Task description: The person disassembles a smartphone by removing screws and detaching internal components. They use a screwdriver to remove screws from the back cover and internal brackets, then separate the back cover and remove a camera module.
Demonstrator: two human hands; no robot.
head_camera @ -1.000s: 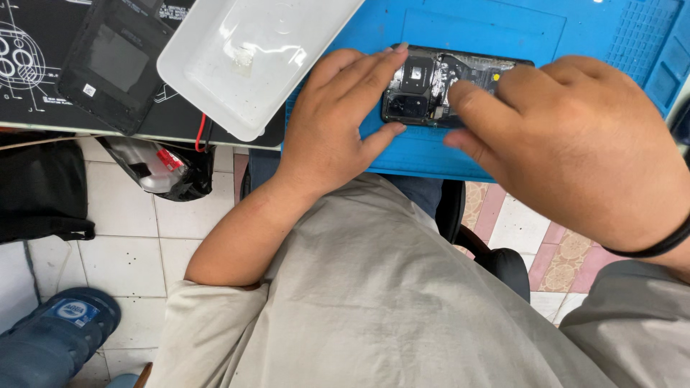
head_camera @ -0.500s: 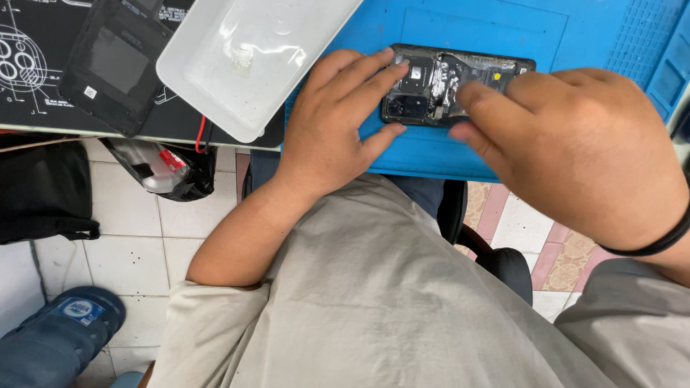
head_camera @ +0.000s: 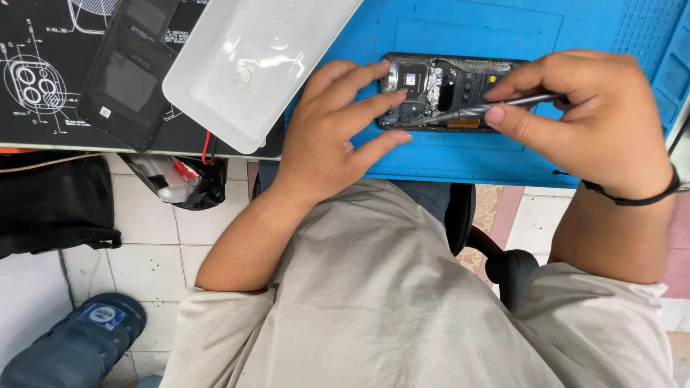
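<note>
An opened phone (head_camera: 445, 90) with its back cover off lies on a blue work mat (head_camera: 460, 36), circuit board and parts showing. My left hand (head_camera: 334, 133) rests flat on the mat, fingertips pressing the phone's left end. In my right hand (head_camera: 589, 118) I pinch a thin grey metal tool (head_camera: 489, 108) between thumb and fingers. Its tip points left into the phone's insides. A black band circles my right wrist.
A white plastic tray (head_camera: 251, 61) sits left of the mat. A black phone back cover (head_camera: 126, 79) lies on a black printed mat (head_camera: 36, 79). Below the table edge are a black bag (head_camera: 50, 205), a blue sandal (head_camera: 72, 341) and a chair (head_camera: 496, 251).
My right hand has drawn back to the right, uncovering more of the phone. The thin tool now shows in its fingers. My left hand stays on the phone's left end.
</note>
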